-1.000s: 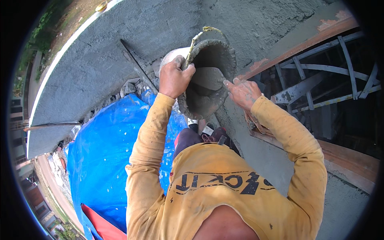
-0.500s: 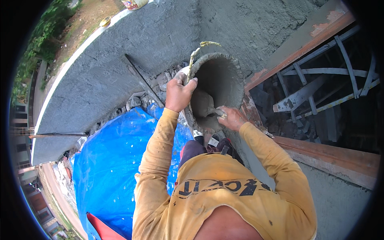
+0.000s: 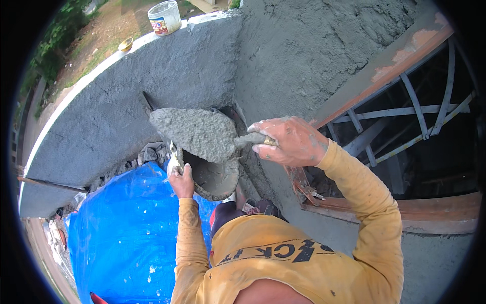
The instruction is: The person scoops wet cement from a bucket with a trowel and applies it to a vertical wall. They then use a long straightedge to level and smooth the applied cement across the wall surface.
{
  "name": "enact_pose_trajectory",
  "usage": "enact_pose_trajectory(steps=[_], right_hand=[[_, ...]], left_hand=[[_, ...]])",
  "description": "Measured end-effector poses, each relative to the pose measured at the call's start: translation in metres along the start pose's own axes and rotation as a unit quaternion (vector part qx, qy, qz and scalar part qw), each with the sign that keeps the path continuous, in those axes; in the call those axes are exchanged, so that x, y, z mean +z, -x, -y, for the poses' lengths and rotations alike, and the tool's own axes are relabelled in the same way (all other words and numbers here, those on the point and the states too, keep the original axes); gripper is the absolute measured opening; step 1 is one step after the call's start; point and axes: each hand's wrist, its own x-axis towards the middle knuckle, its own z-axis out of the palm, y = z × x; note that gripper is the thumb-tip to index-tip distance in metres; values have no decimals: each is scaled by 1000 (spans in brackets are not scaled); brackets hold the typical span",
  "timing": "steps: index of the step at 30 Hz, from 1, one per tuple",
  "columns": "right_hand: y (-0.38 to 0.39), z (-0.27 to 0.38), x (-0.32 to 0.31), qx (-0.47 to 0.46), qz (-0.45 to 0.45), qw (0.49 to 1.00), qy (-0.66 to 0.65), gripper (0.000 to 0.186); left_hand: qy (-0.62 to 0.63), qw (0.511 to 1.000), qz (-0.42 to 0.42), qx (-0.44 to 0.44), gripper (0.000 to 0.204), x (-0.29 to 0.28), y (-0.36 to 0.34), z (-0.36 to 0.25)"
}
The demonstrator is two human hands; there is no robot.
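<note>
Here, mortar (image 3: 195, 131) on trowel (image 3: 249, 139), bucket (image 3: 230, 177) held beneath

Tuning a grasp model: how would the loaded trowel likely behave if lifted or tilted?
The trowel would probably feel front-heavy: the grey mortar is heaped ahead of the right hand gripping its handle. The mortar likely clings through small tilts, since it looks thick and holds its mound. Steeper tilts might shed it: no raised rim shows.

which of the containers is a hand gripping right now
The mortar-crusted bucket, gripped at its left side by the left hand. The clear tub and small yellow item sit untouched on the wall.
</note>
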Motion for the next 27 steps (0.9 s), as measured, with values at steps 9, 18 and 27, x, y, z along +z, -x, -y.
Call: enact_pose_trajectory(steps=[9, 18, 27], right_hand=[[-22, -140, -23, 345, -123, 817, -446, 43], [89, -102, -57, 288, -101, 946, 108, 37], [31, -71, 163, 217, 134, 923, 290, 36]], left_hand=[[-94, 992, -50, -71, 29, -47, 3, 29], [-65, 998, 4, -7, 28, -21, -15, 6], [-95, 963, 168, 190, 31, 33, -20, -143]])
